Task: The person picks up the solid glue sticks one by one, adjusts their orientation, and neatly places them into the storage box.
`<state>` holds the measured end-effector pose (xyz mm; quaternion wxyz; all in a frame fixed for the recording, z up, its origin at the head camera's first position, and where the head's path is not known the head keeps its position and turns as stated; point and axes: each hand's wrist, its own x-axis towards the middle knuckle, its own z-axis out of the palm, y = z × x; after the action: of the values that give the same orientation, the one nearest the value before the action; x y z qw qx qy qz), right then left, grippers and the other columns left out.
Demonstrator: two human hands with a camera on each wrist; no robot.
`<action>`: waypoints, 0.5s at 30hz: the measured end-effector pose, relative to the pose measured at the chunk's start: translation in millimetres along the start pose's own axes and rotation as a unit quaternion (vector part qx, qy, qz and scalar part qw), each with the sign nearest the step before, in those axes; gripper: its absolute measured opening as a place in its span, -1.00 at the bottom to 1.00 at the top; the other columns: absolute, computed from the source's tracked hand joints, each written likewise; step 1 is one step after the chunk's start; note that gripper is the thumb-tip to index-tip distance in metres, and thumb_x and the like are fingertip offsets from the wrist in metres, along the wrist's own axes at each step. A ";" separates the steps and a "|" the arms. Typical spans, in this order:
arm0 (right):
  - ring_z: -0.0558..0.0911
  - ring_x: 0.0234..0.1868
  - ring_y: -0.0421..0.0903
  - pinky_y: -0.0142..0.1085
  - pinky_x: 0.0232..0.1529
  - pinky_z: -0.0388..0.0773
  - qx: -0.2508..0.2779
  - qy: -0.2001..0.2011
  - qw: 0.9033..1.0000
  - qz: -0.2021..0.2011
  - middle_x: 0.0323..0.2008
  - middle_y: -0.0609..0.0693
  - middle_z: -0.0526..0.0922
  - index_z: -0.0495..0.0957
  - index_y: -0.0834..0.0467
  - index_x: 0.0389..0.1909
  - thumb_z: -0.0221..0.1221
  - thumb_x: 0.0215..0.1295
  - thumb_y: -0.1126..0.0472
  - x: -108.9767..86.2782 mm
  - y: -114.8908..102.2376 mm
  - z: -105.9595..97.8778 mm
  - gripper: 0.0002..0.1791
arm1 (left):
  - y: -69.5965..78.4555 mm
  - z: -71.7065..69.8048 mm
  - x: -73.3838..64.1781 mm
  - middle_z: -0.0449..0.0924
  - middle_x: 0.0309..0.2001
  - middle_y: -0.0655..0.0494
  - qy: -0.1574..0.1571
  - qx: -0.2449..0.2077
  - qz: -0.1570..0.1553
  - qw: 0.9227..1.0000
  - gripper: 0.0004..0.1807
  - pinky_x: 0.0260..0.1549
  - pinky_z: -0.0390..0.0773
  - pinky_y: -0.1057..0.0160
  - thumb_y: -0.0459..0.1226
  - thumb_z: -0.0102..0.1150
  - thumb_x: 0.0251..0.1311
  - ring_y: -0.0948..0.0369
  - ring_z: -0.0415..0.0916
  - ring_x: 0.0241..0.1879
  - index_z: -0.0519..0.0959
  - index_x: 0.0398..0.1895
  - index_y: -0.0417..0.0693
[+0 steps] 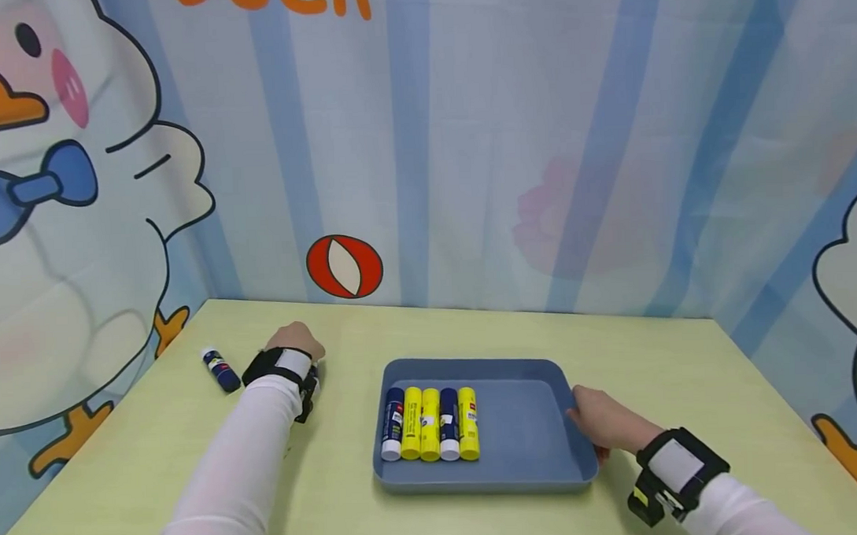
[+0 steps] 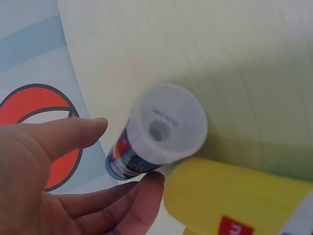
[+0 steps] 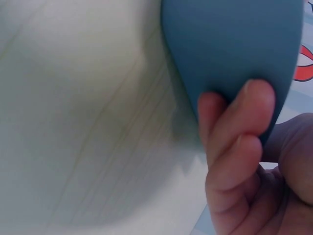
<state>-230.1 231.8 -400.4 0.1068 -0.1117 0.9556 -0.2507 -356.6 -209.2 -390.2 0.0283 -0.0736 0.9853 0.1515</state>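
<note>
Left hand (image 1: 296, 340) parted around a navy, white-ended cylindrical glue stick (image 2: 144, 147); right hand (image 1: 607, 420) gripping a blue-grey rectangular tray (image 1: 529, 421).
Stick sits left of tray, screened by the wrist from above; yellow cylindrical glue stick (image 2: 230, 191) beside it, cut off. Left thumb clear, fingertip contact uncertain. Right fingers curled on tray's outer wall, thumb partly hidden.

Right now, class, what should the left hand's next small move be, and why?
I'd probably close the left hand around the navy glue stick: the thumb stands apart from it, the fingers are beside it, and the tray gripped by the right hand has room beside its five glue sticks.
</note>
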 end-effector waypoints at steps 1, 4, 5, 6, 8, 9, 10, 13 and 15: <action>0.51 -0.83 -0.08 -0.22 -0.76 0.49 0.001 0.000 1.000 0.000 -0.58 0.12 0.41 0.31 0.37 -0.28 -0.04 0.43 0.41 0.1 0.3 0.3 -0.92 | 0.0 0.9 0.2 0.53 -0.48 -0.07 -0.001 -0.001 -0.002 1.000 -0.80 -0.41 0.52 0.10 -0.27 0.07 0.05 0.03 0.50 -0.42 0.52 -0.63 -0.21; 0.50 -0.83 -0.08 -0.23 -0.76 0.48 0.002 0.000 1.000 0.000 -0.58 0.12 0.41 0.31 0.37 -0.27 -0.04 0.43 0.41 0.9 1.3 0.8 -0.92 | 0.0 2.9 -0.4 0.60 -0.38 -0.17 -0.001 0.003 -0.008 1.000 -0.77 -0.34 0.56 0.07 -0.26 0.09 0.09 -0.03 0.56 -0.34 0.58 -0.50 -0.30; 0.50 -0.83 -0.08 -0.23 -0.76 0.48 0.003 -0.001 1.000 0.000 -0.58 0.11 0.42 0.32 0.37 -0.27 -0.05 0.43 0.41 1.1 1.3 0.8 -0.92 | -0.3 3.4 -0.7 0.62 -0.34 -0.20 -0.001 0.006 -0.008 1.000 -0.76 -0.32 0.57 0.05 -0.26 0.10 0.10 -0.05 0.58 -0.31 0.59 -0.45 -0.33; 0.51 -0.83 -0.08 -0.22 -0.76 0.48 0.003 -0.002 1.000 -0.001 -0.58 0.11 0.42 0.32 0.38 -0.26 -0.05 0.43 0.41 1.3 1.4 0.7 -0.92 | -0.6 3.6 -1.1 0.63 -0.30 -0.24 -0.002 0.006 -0.010 1.000 -0.74 -0.30 0.58 0.04 -0.26 0.09 0.11 -0.07 0.59 -0.28 0.61 -0.40 -0.36; 0.51 -0.83 -0.07 -0.22 -0.75 0.49 0.004 -0.003 1.000 -0.001 -0.59 0.11 0.42 0.32 0.38 -0.26 -0.05 0.43 0.41 1.4 1.2 0.4 -0.92 | -1.4 4.5 -1.9 0.64 -0.24 -0.28 -0.004 0.007 -0.008 1.000 -0.72 -0.28 0.59 0.02 -0.27 0.08 0.14 -0.10 0.60 -0.25 0.62 -0.33 -0.39; 0.51 -0.83 -0.07 -0.21 -0.75 0.49 0.005 -0.004 1.000 -0.001 -0.59 0.11 0.42 0.32 0.38 -0.26 -0.05 0.43 0.41 1.4 0.9 0.3 -0.92 | -1.8 4.6 -2.3 0.64 -0.24 -0.28 -0.004 0.007 -0.006 1.000 -0.71 -0.29 0.59 0.02 -0.27 0.07 0.14 -0.10 0.60 -0.24 0.62 -0.31 -0.40; 0.51 -0.82 -0.07 -0.21 -0.75 0.49 0.004 -0.004 1.000 -0.002 -0.59 0.12 0.42 0.32 0.38 -0.26 -0.05 0.43 0.41 1.2 0.6 0.1 -0.92 | -2.2 4.8 -2.6 0.64 -0.24 -0.28 -0.005 0.005 -0.004 1.000 -0.71 -0.29 0.58 0.03 -0.27 0.07 0.15 -0.10 0.59 -0.25 0.62 -0.30 -0.40; 0.51 -0.82 -0.07 -0.21 -0.75 0.50 0.003 -0.001 1.000 0.000 -0.58 0.12 0.42 0.33 0.38 -0.27 -0.05 0.43 0.41 -0.1 0.0 0.5 -0.91 | -3.2 5.4 -3.5 0.62 -0.29 -0.24 -0.004 -0.004 0.003 1.000 -0.72 -0.32 0.56 0.05 -0.28 0.07 0.14 -0.06 0.57 -0.30 0.61 -0.33 -0.39; 0.51 -0.82 -0.07 -0.21 -0.75 0.49 0.006 0.000 1.000 0.002 -0.58 0.12 0.42 0.33 0.39 -0.26 -0.04 0.43 0.41 -1.5 -0.3 1.8 -0.91 | -4.2 6.1 -3.8 0.59 -0.36 -0.19 -0.004 -0.012 0.010 1.000 -0.75 -0.36 0.53 0.09 -0.28 0.08 0.11 -0.03 0.52 -0.37 0.58 -0.38 -0.38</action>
<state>-228.2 231.1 -401.6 0.1077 -0.1089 0.9544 -0.2564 -352.0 -210.8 -397.0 0.0297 -0.0635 0.9840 0.1637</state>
